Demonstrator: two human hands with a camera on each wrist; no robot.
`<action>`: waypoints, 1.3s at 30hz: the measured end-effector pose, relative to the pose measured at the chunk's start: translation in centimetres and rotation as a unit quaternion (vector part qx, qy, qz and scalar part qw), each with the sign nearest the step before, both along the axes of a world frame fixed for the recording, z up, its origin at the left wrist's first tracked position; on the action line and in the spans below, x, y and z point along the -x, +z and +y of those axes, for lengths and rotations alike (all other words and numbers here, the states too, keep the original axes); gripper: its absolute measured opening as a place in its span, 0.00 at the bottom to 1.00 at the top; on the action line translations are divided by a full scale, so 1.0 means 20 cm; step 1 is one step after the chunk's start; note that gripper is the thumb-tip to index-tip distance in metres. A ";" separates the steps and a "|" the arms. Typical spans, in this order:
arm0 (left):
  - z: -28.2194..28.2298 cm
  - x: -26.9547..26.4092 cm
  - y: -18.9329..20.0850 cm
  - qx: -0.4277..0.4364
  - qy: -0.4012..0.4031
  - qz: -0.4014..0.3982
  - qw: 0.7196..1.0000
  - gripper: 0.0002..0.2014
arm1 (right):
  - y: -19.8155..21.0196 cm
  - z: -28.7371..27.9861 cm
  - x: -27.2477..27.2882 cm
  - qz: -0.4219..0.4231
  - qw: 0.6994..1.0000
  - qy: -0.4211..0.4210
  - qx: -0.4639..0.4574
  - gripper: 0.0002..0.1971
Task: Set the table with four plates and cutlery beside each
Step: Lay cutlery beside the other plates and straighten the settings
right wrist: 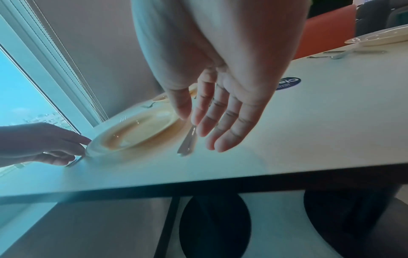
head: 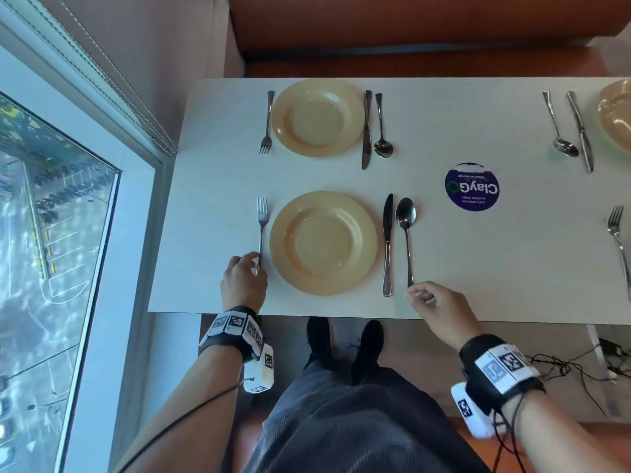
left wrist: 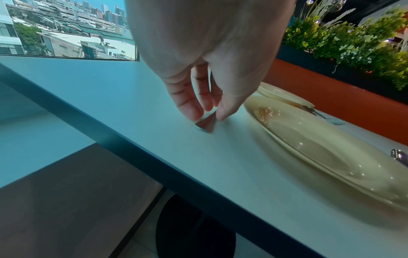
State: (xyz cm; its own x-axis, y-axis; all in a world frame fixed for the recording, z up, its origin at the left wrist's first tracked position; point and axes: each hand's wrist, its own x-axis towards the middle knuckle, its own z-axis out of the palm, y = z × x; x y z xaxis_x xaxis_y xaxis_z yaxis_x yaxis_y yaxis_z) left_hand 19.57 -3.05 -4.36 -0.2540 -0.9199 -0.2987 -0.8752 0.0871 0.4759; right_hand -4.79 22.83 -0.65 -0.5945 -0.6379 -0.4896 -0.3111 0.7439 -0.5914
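Fork (head: 262,230) in pinch of left hand (head: 242,285); right hand (head: 440,312) slack at spoon (head: 406,233) tip; "ClayGO" sticker (head: 472,187).

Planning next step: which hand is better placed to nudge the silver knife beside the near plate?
Right, likely. The right hand sits by the handle end of the silver table knife; the left hand pinches the silver fork across the round beige plate.

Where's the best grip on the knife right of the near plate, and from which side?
Likely best: grip the knife by the handle's end nearest the table edge, coming straight down from above. It lies flat, blade pointing away, with the plate on its left and the spoon close on its right; at that end the plate's rim curves away, leaving room for fingertips either side.
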 end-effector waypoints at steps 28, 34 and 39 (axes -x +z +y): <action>-0.02 0.13 0.07 -0.072 0.081 0.044 0.993 0.25 | -0.18 -0.47 0.05 0.058 0.993 -0.046 -0.097 0.20; -0.02 0.12 0.07 -0.068 0.078 0.053 0.993 0.23 | -0.20 -0.48 0.06 0.068 0.992 -0.050 -0.098 0.19; -0.02 0.11 0.06 -0.068 0.071 0.057 0.993 0.23 | -0.21 -0.48 0.06 0.065 0.991 -0.059 -0.096 0.18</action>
